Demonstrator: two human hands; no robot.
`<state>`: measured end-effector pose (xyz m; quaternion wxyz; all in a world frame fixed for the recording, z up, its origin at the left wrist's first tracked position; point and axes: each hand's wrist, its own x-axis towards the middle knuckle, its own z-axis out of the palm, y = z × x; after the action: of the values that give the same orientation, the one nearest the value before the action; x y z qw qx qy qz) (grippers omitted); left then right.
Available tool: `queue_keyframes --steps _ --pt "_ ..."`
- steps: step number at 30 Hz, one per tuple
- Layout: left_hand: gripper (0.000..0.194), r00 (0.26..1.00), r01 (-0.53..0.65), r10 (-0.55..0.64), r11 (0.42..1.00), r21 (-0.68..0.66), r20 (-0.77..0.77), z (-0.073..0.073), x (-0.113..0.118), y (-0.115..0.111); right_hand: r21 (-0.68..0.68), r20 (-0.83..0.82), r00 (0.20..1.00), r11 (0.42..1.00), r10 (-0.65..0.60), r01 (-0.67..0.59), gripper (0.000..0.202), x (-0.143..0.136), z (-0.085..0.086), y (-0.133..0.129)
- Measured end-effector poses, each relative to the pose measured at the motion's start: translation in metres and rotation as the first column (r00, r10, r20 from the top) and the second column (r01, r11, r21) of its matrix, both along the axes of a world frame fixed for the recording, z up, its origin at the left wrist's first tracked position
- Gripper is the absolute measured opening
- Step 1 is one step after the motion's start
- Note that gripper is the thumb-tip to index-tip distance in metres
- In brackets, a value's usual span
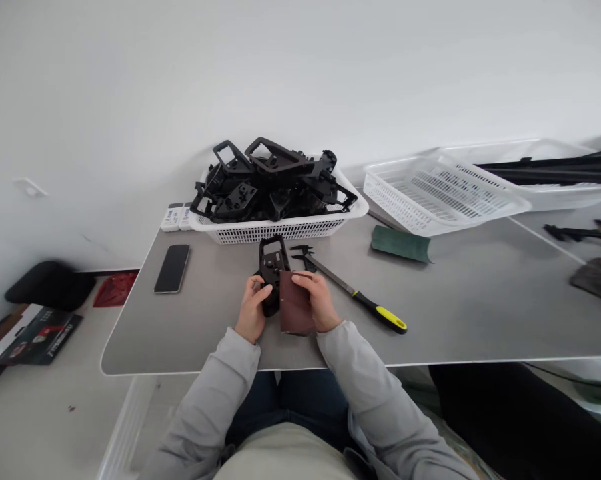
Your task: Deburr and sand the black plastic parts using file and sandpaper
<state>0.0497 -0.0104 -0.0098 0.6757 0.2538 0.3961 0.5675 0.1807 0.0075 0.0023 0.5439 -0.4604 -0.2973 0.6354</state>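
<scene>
A black plastic part [271,261] with a window-like opening at its top stands out from the grey table in front of me. My left hand [253,308] grips its left side, thumb on its face. In my right hand [318,297] is a sheet of dark red sandpaper [295,307], thumb on top; its left edge overlaps the black part. Beyond my right hand lie a black caliper [305,257] and a file with a black and yellow handle [380,315]. The white basket [280,231] behind is piled with similar black parts [275,177].
A phone [173,269] lies on the left of the table [210,340], near small white boxes [173,217]. Green sandpaper [400,243], white baskets [445,193] with long black pieces, and a dark block [598,280] are to the right.
</scene>
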Motion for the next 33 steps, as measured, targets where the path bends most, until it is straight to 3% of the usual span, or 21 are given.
queue_keyframes --steps 5,8,14,21,33 --pt "0.057 0.989 -0.146 0.147 0.982 -0.124 0.0 -0.001 -0.001 0.004 0.056 0.087 0.989 0.991 0.118 -0.123 0.022 -0.002 -0.005 -0.004" --pt "0.065 0.984 -0.175 0.174 0.984 -0.043 -0.032 -0.005 0.0 0.003 0.082 0.096 0.988 0.988 0.122 -0.13 0.023 -0.003 -0.009 -0.003" --pt "0.056 0.935 -0.313 0.32 0.947 0.065 -0.152 -0.013 0.002 0.006 0.14 0.18 0.978 0.982 0.103 -0.129 0.026 -0.002 -0.015 -0.003" --pt "0.056 0.871 -0.253 0.336 0.932 0.259 -0.358 -0.023 -0.001 0.004 0.275 0.394 0.905 0.919 0.16 -0.283 0.021 -0.003 -0.013 -0.007" --pt "0.056 0.868 -0.239 0.328 0.935 0.263 -0.374 -0.026 -0.002 0.005 0.215 0.412 0.892 0.932 0.185 -0.293 0.02 -0.002 -0.01 -0.008"
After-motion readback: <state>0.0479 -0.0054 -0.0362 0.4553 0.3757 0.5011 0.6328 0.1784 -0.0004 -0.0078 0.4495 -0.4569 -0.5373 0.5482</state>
